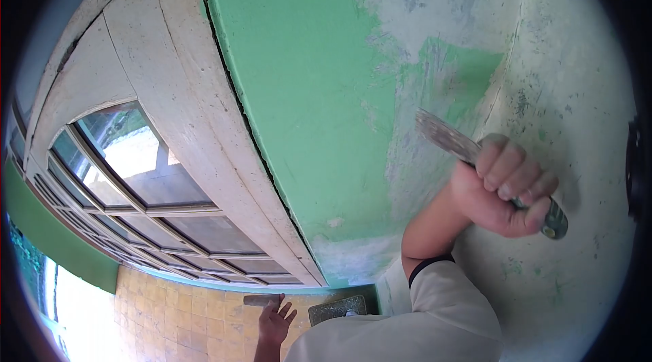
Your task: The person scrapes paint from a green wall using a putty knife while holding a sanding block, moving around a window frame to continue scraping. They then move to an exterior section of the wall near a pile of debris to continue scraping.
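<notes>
My right hand (509,185) is closed around the green handle (555,221) of a scraper. Its worn, stained blade (445,134) points up and left, in front of a wall with green paint (292,90) and bare, whitish patches (441,2). Low in the view, my left hand (274,324) has its fingers spread. A flat brown object (261,300) lies just beyond its fingertips and seems to overlap them; whether they touch is unclear.
A pale wooden frame with glass panes (166,185) stands left of the green wall. Yellowish floor tiles (176,308) show below. A dark, speckled rectangular object (336,310) is near my body. Another pale, scuffed wall surface (570,77) is at the right.
</notes>
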A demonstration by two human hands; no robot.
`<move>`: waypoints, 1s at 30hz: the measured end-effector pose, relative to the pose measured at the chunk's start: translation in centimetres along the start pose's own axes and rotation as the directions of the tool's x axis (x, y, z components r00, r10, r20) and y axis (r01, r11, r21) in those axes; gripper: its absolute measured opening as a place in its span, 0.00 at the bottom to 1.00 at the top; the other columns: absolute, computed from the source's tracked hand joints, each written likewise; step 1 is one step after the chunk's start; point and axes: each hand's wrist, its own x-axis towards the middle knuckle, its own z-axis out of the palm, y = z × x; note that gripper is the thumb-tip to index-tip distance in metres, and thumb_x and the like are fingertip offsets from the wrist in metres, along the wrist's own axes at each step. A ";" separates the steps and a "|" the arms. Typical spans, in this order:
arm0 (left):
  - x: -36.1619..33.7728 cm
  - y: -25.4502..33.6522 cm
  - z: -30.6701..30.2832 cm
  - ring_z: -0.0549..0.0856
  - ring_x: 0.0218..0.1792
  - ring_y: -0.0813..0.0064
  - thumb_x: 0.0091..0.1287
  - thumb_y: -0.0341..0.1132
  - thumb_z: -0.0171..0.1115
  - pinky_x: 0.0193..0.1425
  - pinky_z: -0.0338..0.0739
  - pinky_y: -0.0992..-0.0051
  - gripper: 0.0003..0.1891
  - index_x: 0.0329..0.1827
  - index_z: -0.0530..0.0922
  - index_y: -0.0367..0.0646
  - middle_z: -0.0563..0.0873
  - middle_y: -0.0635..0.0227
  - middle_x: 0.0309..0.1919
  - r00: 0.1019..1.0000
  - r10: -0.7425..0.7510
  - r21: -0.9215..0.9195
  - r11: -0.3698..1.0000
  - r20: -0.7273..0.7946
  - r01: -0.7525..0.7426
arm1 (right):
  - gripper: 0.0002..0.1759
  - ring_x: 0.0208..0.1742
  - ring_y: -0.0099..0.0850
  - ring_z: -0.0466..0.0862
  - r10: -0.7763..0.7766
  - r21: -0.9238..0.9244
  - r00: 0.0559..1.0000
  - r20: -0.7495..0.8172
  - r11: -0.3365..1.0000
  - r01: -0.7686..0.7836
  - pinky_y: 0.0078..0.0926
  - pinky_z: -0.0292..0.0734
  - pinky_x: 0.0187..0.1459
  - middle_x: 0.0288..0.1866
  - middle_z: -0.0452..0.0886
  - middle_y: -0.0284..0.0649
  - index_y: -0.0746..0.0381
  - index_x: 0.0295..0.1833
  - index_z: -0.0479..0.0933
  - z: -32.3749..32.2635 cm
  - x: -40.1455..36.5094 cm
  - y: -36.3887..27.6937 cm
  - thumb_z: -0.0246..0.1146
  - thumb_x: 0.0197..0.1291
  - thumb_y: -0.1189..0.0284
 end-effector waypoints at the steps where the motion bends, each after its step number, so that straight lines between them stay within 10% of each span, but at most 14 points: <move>1: -0.1 0.0 0.1 0.78 0.50 0.67 0.68 0.42 0.51 0.55 0.71 0.55 0.15 0.54 0.74 0.48 0.79 0.71 0.53 1.000 0.001 -0.005 1.000 -0.001 -0.001 | 0.11 0.19 0.22 0.59 -0.005 -0.027 1.000 0.031 1.000 0.006 0.23 0.54 0.22 0.18 0.61 0.31 0.57 0.30 0.62 -0.1 0.0 -0.3 0.50 0.65 0.65; 6: -0.4 0.0 0.2 0.78 0.51 0.67 0.68 0.42 0.51 0.56 0.71 0.55 0.15 0.54 0.74 0.48 0.79 0.71 0.53 1.000 0.003 -0.001 1.000 -0.001 -0.003 | 0.12 0.18 0.21 0.59 0.164 -0.155 0.985 -0.045 0.973 -0.169 0.23 0.54 0.21 0.18 0.62 0.29 0.57 0.29 0.62 -0.4 -0.9 1.3 0.51 0.64 0.64; 12: -0.4 -0.3 0.6 0.78 0.51 0.67 0.68 0.43 0.50 0.55 0.71 0.55 0.16 0.55 0.74 0.48 0.78 0.71 0.54 1.000 0.017 0.006 1.000 -0.011 -0.017 | 0.06 0.18 0.24 0.59 -0.072 0.030 0.996 -0.048 0.997 0.073 0.25 0.53 0.19 0.19 0.64 0.32 0.57 0.32 0.61 -0.3 -0.6 0.8 0.48 0.63 0.72; 14: -0.2 -0.6 0.4 0.78 0.51 0.68 0.69 0.43 0.49 0.55 0.72 0.54 0.16 0.55 0.74 0.48 0.79 0.71 0.54 1.000 0.002 -0.006 1.000 -0.010 -0.002 | 0.07 0.17 0.21 0.60 0.317 0.144 0.928 -0.197 0.945 -0.292 0.21 0.53 0.18 0.19 0.64 0.31 0.57 0.33 0.61 -0.6 -2.2 4.2 0.49 0.63 0.69; 16: -0.3 -0.9 0.3 0.78 0.51 0.67 0.69 0.43 0.49 0.56 0.71 0.54 0.16 0.55 0.73 0.48 0.78 0.71 0.54 1.000 0.002 -0.003 1.000 -0.011 -0.002 | 0.08 0.17 0.19 0.62 0.344 0.131 0.927 -0.149 0.936 -0.327 0.18 0.54 0.18 0.19 0.64 0.29 0.56 0.33 0.61 -0.8 -2.1 3.6 0.49 0.64 0.67; 19: -0.3 -1.0 0.2 0.78 0.51 0.67 0.69 0.43 0.49 0.56 0.71 0.55 0.16 0.55 0.74 0.48 0.78 0.71 0.55 1.000 0.016 -0.029 0.999 -0.016 -0.017 | 0.12 0.17 0.22 0.61 -0.003 0.062 0.997 -0.074 0.998 0.007 0.20 0.58 0.20 0.18 0.64 0.30 0.54 0.27 0.61 0.5 -0.6 -0.1 0.50 0.63 0.65; 22: -0.6 -1.2 -0.2 0.78 0.51 0.67 0.69 0.43 0.49 0.56 0.71 0.54 0.16 0.54 0.74 0.47 0.78 0.71 0.55 1.000 0.015 -0.053 0.998 -0.025 -0.016 | 0.12 0.17 0.22 0.60 0.014 -0.158 0.994 -0.108 0.987 -0.031 0.19 0.57 0.20 0.17 0.63 0.30 0.55 0.27 0.61 -0.2 -1.2 1.2 0.50 0.63 0.66; 26: -0.8 -1.5 -0.5 0.78 0.52 0.67 0.68 0.43 0.49 0.56 0.71 0.54 0.16 0.53 0.75 0.47 0.79 0.71 0.54 0.999 0.027 -0.040 0.999 -0.020 -0.028 | 0.06 0.19 0.21 0.62 0.180 -0.012 0.978 -0.101 0.983 -0.182 0.19 0.56 0.20 0.18 0.63 0.31 0.57 0.30 0.59 0.0 -1.7 2.8 0.46 0.60 0.75; 30: -0.7 -1.7 -0.4 0.77 0.52 0.67 0.68 0.43 0.50 0.57 0.70 0.54 0.16 0.53 0.75 0.47 0.79 0.71 0.54 0.999 0.037 -0.057 0.998 -0.023 -0.038 | 0.06 0.19 0.22 0.61 -0.099 -0.031 0.990 -0.099 0.995 0.096 0.20 0.58 0.21 0.19 0.63 0.32 0.57 0.30 0.59 0.7 -0.6 0.4 0.47 0.60 0.74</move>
